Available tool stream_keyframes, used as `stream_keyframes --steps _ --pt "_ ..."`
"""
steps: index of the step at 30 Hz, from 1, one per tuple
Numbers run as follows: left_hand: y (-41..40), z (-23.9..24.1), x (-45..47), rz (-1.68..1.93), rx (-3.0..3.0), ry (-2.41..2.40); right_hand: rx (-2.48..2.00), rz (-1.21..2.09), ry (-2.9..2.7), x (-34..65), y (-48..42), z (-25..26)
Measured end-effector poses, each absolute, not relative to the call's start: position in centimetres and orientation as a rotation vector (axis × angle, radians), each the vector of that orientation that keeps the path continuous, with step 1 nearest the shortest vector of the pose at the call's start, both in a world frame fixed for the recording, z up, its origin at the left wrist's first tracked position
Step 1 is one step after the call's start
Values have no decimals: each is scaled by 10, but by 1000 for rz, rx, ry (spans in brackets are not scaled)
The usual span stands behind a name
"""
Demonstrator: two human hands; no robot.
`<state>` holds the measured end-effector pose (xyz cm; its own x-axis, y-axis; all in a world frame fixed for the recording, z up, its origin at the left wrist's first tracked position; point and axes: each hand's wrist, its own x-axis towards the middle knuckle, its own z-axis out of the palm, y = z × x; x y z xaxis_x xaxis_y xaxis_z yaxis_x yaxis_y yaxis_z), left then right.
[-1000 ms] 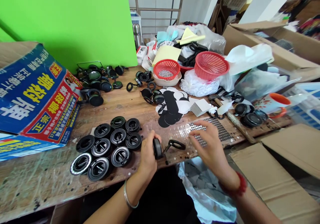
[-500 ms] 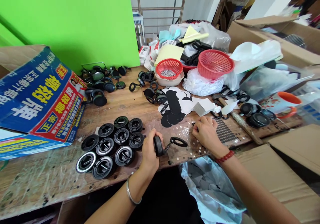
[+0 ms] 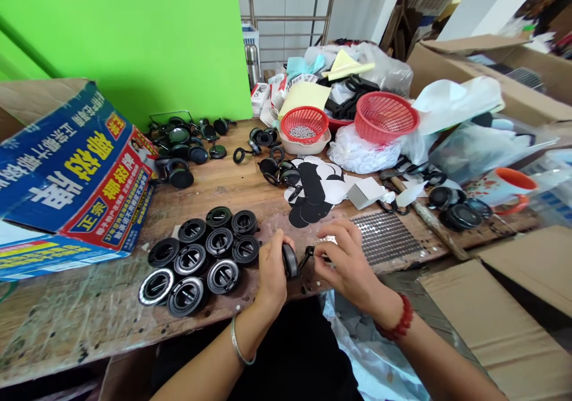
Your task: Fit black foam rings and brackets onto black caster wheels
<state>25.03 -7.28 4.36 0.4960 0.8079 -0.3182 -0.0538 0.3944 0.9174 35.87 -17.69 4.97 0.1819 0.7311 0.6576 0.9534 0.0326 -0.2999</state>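
Left hand (image 3: pixel 272 270) curled, thumb up, gripping at the near edge of the wooden table (image 3: pixel 89 323) | right hand (image 3: pixel 346 264) just beside it, fingertips pinched toward the left | both forearms angle in from below, wrists over the table edge

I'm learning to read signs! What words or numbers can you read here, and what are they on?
"正宗": yellow characters on the red panel of the blue cardboard box, seen upside down.
Big white and yellow characters on the same box: upside down, not surely readable.
Small print on the box's red panel: too small.
Small white packets at the back: print too blurred.
Left hand, right hand and black round part: no text.
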Motion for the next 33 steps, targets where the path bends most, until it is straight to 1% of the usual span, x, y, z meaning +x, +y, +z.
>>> stream_keyframes --steps 3,10,13,16,20,24,28,30,31,33 --pt "-75 43 249 629 1048 885 -1776 -426 -1708 360 -173 48" --pt "-76 39 246 617 1024 899 -1735 -274 -1831 367 -176 52" --pt "-73 35 246 638 925 883 -1709 -299 -1753 357 -183 44" --pt "-74 29 247 663 830 885 -1732 -318 -1570 343 -191 24" --pt "-78 27 245 593 754 902 -1726 -262 -1369 337 -197 7" --pt "-72 42 234 453 904 722 -1691 -45 -1354 353 -201 26" --pt "-62 59 219 352 1378 381 -1687 347 -1333 380 -208 54" --pt "-62 58 215 283 1470 358 -1726 502 -1253 398 -211 56" --pt "-63 55 214 245 1449 393 -1800 507 -1215 409 -212 53" --pt "-67 47 214 190 1306 504 -2019 379 -1188 430 -212 41"
